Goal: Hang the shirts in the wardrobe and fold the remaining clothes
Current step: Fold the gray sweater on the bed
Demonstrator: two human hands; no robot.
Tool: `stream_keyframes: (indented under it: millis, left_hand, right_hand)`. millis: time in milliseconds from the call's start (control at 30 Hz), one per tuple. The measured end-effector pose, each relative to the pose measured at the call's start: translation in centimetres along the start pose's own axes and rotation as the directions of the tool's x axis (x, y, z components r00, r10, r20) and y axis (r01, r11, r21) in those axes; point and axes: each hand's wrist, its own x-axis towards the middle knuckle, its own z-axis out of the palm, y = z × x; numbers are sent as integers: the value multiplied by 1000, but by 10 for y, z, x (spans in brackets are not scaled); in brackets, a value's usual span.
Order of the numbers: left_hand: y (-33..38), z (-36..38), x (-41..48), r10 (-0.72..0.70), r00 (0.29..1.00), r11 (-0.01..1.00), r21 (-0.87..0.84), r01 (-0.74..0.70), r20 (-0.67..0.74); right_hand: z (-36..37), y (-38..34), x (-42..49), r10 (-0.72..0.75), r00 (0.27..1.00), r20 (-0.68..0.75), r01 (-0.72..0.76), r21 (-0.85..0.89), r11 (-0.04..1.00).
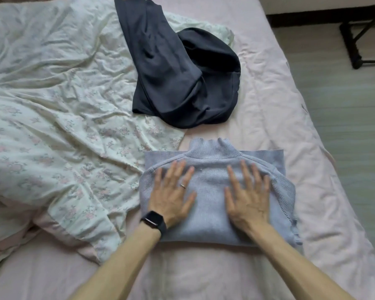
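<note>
One folded lavender knit sweater (210, 204) is lying on the pink bed sheet (268, 83), toward the person's side of the bed. Its ribbed collar is pointing away from the person, and the bundle is running slightly longer left to right. Two hands are pressing flat on it: left hand (173, 191) on its left half, right hand (247, 195) on its right half, fingers straight and spread wide, gripping nothing. One dark grey heap (171, 79) is lying beyond the sweater, apart from it; cannot tell whether one garment or two. One floral duvet (52, 105) is lying crumpled at left. One watch (153, 219) is sitting on the left wrist
</note>
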Motion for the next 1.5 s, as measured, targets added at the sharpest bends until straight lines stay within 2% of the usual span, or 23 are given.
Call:
stream_keyframes:
  millis: [33, 100, 167, 233, 300, 367, 500, 533, 600, 700, 767, 867, 933, 1000, 1067, 1133, 1200, 1333, 1500]
  left_hand:
    - [14, 9, -4, 41, 997, 999, -16, -40, 63]
    - [20, 22, -6, 0, 985, 1000, -5, 1, 173]
    - [-3, 27, 0, -124, 964, 992, 56, 114, 233]
    - [-33, 28, 7, -185, 939, 979, 134, 151, 290]
    - [-45, 22, 11, -176, 939, 973, 199, 119, 297]
    - [-37, 19, 9, -143, 955, 978, 183, 97, 259]
    - [-18, 17, -16, -145, 954, 988, 86, 127, 261]
    - [-21, 19, -23, -189, 938, 982, 82, 172, 290]
    - [-31, 20, -32, -265, 904, 964, 86, 251, 335]
    - [-25, 17, -39, -330, 879, 944, 101, 315, 345]
    - [8, 17, -44, -295, 894, 955, 61, 291, 336]
    - [85, 19, -61, -85, 958, 987, -107, 118, 273]
    - [140, 27, -67, 55, 967, 987, -160, -15, 250]
    - [192, 31, -60, 119, 956, 986, -148, -81, 269]
    - [225, 36, -43, 106, 931, 987, -152, -55, 350]
    - [260, 44, -22, 2, 939, 994, -102, 35, 344]
    - [264, 46, -11, -36, 938, 994, -87, 70, 344]
    - [270, 39, 4, 61, 962, 996, 45, -76, 266]
    - [262, -1, 16, 87, 950, 994, 39, -104, 299]
  right_hand:
    - [6, -11, -4, -63, 996, 70, 63, 1, 998]
    - [18, -12, -6, -57, 981, 188, 67, -47, 997]
    - [25, 9, 3, 57, 966, 253, -33, -100, 994]
    - [24, 36, 13, 169, 937, 307, -130, -142, 981]
    - [21, 48, 19, 243, 919, 311, -203, -155, 967]
    - [17, 34, 18, 248, 937, 246, -210, -171, 963]
    - [12, 11, -11, 33, 969, 244, 5, -152, 988]
    - [11, 17, -18, 44, 963, 266, -1, -158, 987]
    - [5, 37, -27, 159, 937, 310, -99, -199, 975]
    - [-6, 58, -33, 262, 897, 357, -184, -237, 954]
    - [-20, 62, -35, 265, 907, 329, -227, -148, 963]
    - [-44, 79, -34, 320, 917, 237, -332, 14, 943]
    - [-56, 95, -16, 354, 878, 323, -411, 128, 903]
    - [-61, 115, 9, 342, 820, 459, -488, 250, 836]
    - [-61, 125, 34, 350, 770, 533, -539, 251, 804]
    - [-60, 142, 48, 327, 733, 596, -558, 251, 791]
    - [-57, 140, 59, 310, 715, 627, -582, 287, 761]
    - [-52, 146, 70, 243, 700, 671, -580, 337, 742]
    - [-72, 141, 76, 208, 685, 698, -548, 306, 779]
